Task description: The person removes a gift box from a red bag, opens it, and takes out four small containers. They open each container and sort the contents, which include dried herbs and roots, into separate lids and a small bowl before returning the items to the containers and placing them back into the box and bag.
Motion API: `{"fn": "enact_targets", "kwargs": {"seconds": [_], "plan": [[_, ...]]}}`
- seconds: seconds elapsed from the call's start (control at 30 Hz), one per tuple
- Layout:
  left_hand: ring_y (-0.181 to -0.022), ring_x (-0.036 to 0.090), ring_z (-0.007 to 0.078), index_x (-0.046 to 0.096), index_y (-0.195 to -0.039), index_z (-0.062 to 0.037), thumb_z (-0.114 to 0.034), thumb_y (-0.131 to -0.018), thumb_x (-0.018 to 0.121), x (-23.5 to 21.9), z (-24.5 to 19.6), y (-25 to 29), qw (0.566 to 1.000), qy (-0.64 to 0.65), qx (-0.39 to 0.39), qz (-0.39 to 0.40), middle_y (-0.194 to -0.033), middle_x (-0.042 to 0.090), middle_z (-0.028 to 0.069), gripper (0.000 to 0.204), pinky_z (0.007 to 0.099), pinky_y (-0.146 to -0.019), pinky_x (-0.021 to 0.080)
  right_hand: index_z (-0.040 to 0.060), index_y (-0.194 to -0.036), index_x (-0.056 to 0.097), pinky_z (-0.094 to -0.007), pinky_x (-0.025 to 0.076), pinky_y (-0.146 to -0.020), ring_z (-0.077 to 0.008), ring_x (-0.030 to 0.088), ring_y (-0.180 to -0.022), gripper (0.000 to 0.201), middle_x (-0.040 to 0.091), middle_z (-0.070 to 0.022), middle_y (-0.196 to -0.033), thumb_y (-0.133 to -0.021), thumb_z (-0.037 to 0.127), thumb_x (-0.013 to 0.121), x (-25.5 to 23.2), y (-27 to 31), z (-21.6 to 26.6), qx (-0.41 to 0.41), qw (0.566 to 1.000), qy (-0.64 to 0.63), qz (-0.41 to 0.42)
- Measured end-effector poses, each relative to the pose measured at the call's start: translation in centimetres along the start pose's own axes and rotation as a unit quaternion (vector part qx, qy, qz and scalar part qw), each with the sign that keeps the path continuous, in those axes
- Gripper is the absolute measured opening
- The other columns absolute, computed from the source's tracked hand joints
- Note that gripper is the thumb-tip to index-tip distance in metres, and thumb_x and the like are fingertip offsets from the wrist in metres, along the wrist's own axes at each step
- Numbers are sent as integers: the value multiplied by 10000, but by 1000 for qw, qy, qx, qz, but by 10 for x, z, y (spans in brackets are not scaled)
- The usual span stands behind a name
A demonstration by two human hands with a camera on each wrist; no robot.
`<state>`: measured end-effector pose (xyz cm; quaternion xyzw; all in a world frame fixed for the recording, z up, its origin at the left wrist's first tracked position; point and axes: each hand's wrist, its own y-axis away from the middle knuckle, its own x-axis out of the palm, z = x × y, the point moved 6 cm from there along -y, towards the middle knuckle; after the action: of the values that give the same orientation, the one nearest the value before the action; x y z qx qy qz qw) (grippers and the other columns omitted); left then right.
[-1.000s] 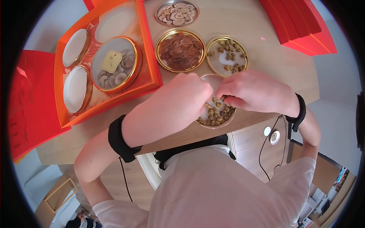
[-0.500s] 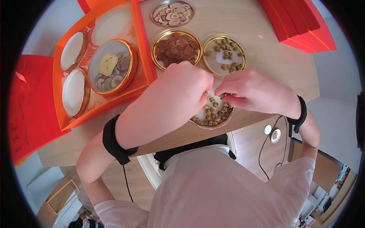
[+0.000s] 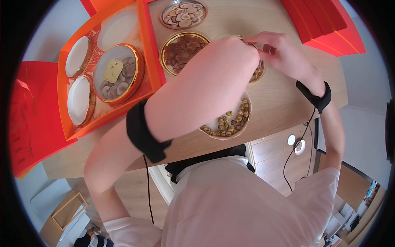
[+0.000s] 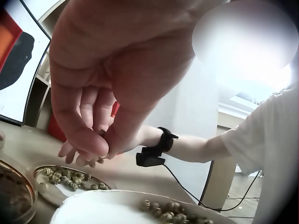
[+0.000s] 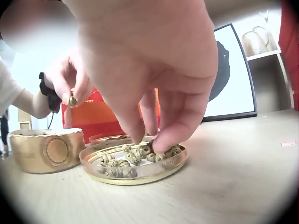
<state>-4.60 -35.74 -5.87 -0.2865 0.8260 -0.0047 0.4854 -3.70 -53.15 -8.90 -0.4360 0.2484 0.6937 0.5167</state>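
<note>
Small curled greenish pieces (image 5: 134, 154) lie in a shallow gold-rimmed lid (image 5: 140, 179). The right hand (image 5: 154, 70) reaches down into that lid, its thumb and fingertips at the pieces; a dark piece shows between them. In the right wrist view the left hand (image 5: 70, 77) pinches one piece (image 5: 73, 100) between thumb and finger, above and beside the round gold-sided container (image 5: 46, 151). More such pieces (image 3: 224, 125) fill part of that container in the head view, below the left forearm. There the left hand (image 3: 242, 53) hides most of the lid.
Left of the lid stands a dish of reddish-brown flakes (image 3: 181, 51), with a dish of pale slices (image 3: 184, 14) behind it. An orange box (image 3: 154, 78) holds several round tins, one with a gold label (image 3: 113, 71). Red boxes (image 3: 325, 24) stand at the back right.
Both hands have moved from over the round container up to the gold-rimmed lid, the left forearm now crossing the dish of flakes. The container's pieces show more plainly.
</note>
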Motion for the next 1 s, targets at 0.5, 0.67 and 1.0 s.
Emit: {"fn": "enact_targets", "kwargs": {"seconds": [0.5,0.67,1.0], "plan": [[-910,630,381,641,-942,17,-96,-861,697,2,1,3,988,-110,-69,81,-893,637,173,150,487,-823,521,14,-1045,716,-382,544,-677,-277,666,-768,196,705,-101,-915,-889,131,743,-3,33,65,-107,994,-23,6],[-936,658,340,658,-973,2,-93,-845,734,-9,-18,41,962,-142,-119,202,-912,636,141,176,436,-789,555,47,-1124,615,-420,552,-702,-316,679,-856,407,627,-88,-1027,-820,233,812,28,37,106,-169,975,7,143],[-908,693,315,663,-987,45,-148,-784,816,6,-15,68,955,-154,-82,240,-1009,641,153,319,392,-696,578,-6,-1004,584,-416,542,-703,-317,663,-869,344,612,-131,-1064,-859,231,787,55,39,118,-113,973,21,198]]}}
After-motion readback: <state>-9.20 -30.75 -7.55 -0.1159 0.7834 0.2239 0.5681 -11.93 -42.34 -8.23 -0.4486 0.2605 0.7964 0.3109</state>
